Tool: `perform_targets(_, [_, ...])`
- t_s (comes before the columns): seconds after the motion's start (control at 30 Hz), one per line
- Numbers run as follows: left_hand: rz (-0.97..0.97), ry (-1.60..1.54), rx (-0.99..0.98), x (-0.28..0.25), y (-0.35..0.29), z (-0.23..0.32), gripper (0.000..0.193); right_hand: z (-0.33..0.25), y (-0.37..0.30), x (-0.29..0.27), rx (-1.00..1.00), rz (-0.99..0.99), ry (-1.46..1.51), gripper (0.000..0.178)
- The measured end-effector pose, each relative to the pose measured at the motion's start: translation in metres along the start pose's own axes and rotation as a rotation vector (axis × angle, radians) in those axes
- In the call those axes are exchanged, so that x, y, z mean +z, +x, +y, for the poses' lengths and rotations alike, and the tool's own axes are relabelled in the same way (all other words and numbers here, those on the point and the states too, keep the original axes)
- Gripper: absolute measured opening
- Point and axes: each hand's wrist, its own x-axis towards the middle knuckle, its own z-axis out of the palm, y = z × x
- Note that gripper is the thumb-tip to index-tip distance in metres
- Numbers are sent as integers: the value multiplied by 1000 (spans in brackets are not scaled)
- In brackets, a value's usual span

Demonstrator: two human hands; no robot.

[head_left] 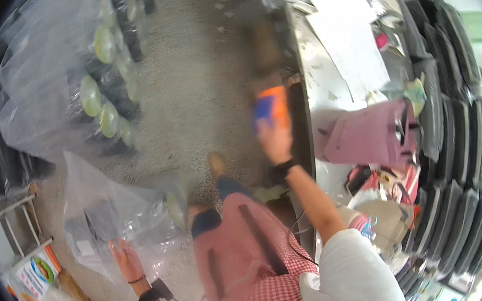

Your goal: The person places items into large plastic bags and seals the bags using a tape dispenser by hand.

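Orange-and-blue item (pixel 275 103): upper centre of the frame, right of the midline, beside the table edge (pixel 301 55). Motion blur; exact kind cannot be told. Judged light, as one hand carries it at arm's length. Stiffness uncertain, though the blocky outline suggests a fairly firm body. Best hold: around the near end, where the hand already sits, leaving the far end free.

Clear plastic bag (pixel 91 192): lower left of the frame, dark contents showing through. Film looks thin, limp and crinkled; probably slippery and easily torn or stretched by a hard pull. Contents likely give it more weight than the film alone. Sensible hold: gathered film at the near edge, or the bulk from beneath if lifted.

Right hand (pixel 276 141): closed on the near end of the orange-and-blue item, fingers blurred. Arm reaches up and leftward from the lower right, forearm extended, dark band at the wrist.

Left hand (pixel 128 262): at the bag's near side, lower left, apparently touching. Fingers point up-left, looking parted; cannot tell whether they pinch film. Forearm enters from the lower edge.
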Motion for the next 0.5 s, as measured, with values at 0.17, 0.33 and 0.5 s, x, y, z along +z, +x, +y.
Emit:
perform_targets(0.17, [58, 145, 50, 84, 18, -22, 57, 199, 151, -48, -220, 292, -578, 42])
perform_targets(0.33, [-63, -311, -39, 167, 48, -67, 40, 258, 203, -77, -100, 181, -806, 70])
perform_targets(0.5, [122, -84, -240, 214, 72, -94, 33, 89, 154, -42, -578, 114, -481, 49])
